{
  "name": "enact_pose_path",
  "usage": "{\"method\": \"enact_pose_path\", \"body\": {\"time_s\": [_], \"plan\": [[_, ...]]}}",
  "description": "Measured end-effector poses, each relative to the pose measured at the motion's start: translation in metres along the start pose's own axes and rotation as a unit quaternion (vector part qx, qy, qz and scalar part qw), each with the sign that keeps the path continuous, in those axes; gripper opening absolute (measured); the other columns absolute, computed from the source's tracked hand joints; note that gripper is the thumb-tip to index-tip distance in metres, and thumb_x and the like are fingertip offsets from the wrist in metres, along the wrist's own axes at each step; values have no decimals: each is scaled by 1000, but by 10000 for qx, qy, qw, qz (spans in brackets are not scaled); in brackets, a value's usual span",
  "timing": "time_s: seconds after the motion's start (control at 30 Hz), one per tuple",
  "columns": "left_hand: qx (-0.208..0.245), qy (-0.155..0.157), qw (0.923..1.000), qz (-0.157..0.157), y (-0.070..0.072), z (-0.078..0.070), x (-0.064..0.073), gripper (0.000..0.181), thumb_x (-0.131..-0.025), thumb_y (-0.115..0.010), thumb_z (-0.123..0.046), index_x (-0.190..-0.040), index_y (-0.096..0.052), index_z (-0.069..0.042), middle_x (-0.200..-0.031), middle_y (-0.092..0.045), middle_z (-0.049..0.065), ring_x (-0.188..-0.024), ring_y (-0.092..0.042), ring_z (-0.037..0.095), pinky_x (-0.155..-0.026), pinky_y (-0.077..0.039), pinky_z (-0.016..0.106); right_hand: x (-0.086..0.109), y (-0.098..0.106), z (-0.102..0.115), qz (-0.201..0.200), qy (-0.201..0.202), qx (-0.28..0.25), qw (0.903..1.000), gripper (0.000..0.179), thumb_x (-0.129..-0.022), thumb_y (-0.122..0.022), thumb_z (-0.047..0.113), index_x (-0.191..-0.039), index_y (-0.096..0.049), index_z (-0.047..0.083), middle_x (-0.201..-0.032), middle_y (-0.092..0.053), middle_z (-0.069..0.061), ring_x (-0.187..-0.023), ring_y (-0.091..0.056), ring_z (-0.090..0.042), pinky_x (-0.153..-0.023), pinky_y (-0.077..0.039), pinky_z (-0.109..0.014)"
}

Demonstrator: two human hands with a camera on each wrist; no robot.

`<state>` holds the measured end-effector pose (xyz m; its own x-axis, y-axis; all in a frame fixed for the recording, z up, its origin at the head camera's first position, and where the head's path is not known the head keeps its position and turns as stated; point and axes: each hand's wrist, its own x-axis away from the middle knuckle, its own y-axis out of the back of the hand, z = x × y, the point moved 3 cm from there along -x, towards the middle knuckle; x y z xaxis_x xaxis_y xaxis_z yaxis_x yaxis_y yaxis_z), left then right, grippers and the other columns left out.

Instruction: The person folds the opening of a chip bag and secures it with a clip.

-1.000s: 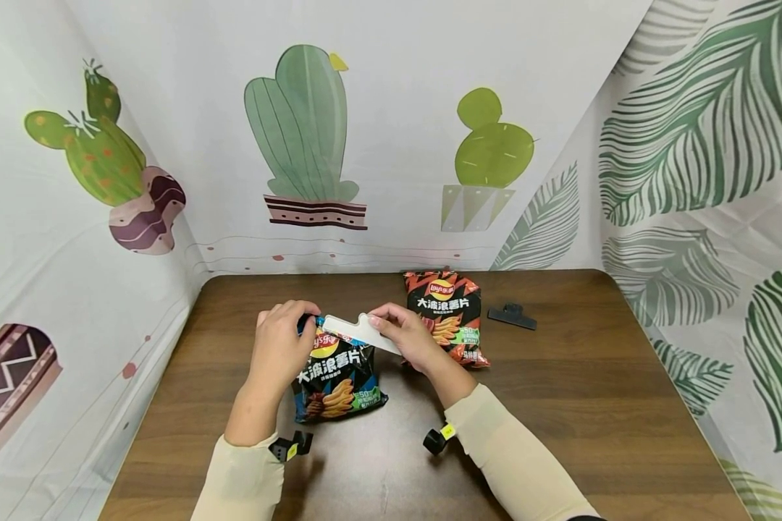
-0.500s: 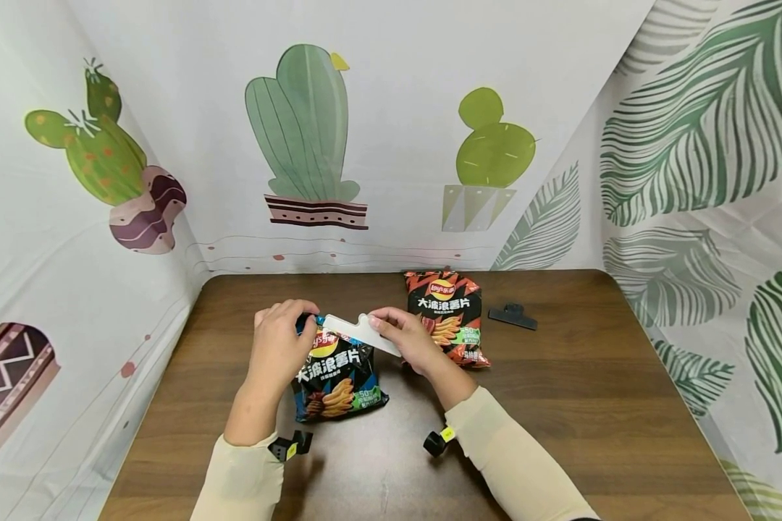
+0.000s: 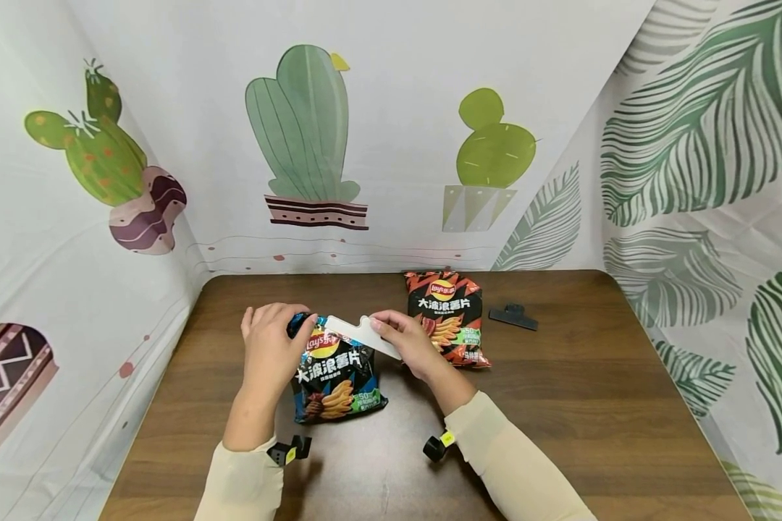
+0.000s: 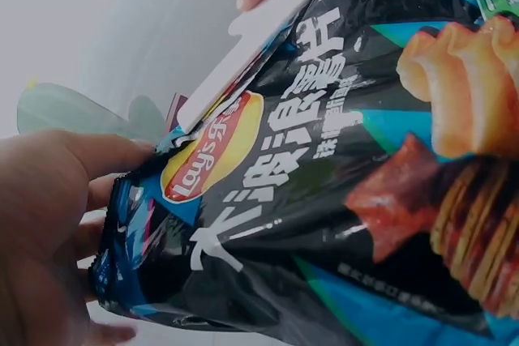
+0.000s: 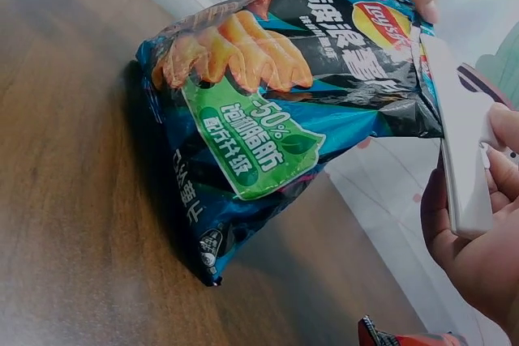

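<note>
A black-and-blue bag of chips (image 3: 334,376) stands left of centre on the table. Across its top edge lies a white bag clip (image 3: 360,335), and in the right wrist view the bag's edge meets the clip (image 5: 456,131) along part of its length. My right hand (image 3: 409,344) holds the clip's right part between thumb and fingers. At the bag's top left corner, my left hand (image 3: 270,351) pinches the wrapper, thumb in front and other fingers behind. The left wrist view shows that corner folded, with the left hand (image 4: 49,208) around it.
Behind my right hand lies a red-and-black bag of chips (image 3: 444,307). A black clip (image 3: 513,317) rests farther right on the wooden table (image 3: 580,405). A printed cloth (image 3: 404,145) hangs along the table's back edge.
My left hand has shifted slightly left and its thumb has slid off the logo, which now shows more fully. The right hand and the clip look nearly unmoved.
</note>
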<state>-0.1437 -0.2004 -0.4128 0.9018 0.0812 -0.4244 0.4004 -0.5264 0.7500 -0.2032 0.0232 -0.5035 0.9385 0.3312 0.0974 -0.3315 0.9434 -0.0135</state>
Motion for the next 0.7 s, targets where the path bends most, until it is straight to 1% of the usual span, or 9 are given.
{"method": "enact_pose_path", "body": {"time_s": [0.13, 0.33, 0.43, 0.6, 0.7], "plan": [[103, -61, 9999, 62, -1, 1, 0, 16, -96, -71, -27, -97, -73, -12, -99, -72, 8, -106, -58, 34, -113, -26, 63, 0, -1, -1, -20, 50, -77, 10000, 29, -101, -63, 21, -122, -68, 1, -99, -67, 5, -84, -60, -10, -75, -47, -27], [194, 29, 9997, 161, -1, 1, -2, 15, -95, -72, -24, -96, -73, -9, -96, -71, 10, -102, -58, 34, -107, -33, 59, -1, -3, -2, -87, 174, -131, 9997, 27, -100, -62, 18, -118, -68, -1, -96, -66, 6, -82, -59, -10, -74, -46, -26], [222, 65, 9995, 217, 0, 1, -2, 16, -96, -71, -24, -97, -73, -8, -95, -71, 10, -101, -58, 34, -102, -36, 57, -2, -4, -2, -139, 248, -181, 9994, 26, -100, -62, 17, -117, -67, -2, -94, -66, 6, -81, -59, -9, -73, -47, -25], [262, 112, 9991, 311, 1, -1, -2, 17, -97, -70, -24, -99, -73, -8, -97, -72, 10, -100, -59, 32, -91, -42, 52, -1, -7, 1, -172, 383, -280, 9987, 26, -100, -62, 15, -117, -66, -5, -90, -64, 7, -80, -58, -8, -71, -46, -24], [300, 85, 9988, 365, 1, -2, -2, 18, -98, -69, -24, -100, -73, -7, -99, -72, 11, -99, -59, 32, -89, -44, 51, -1, -9, 3, -155, 444, -327, 9984, 26, -101, -61, 15, -117, -65, -6, -89, -63, 7, -78, -57, -8, -70, -46, -23]]}}
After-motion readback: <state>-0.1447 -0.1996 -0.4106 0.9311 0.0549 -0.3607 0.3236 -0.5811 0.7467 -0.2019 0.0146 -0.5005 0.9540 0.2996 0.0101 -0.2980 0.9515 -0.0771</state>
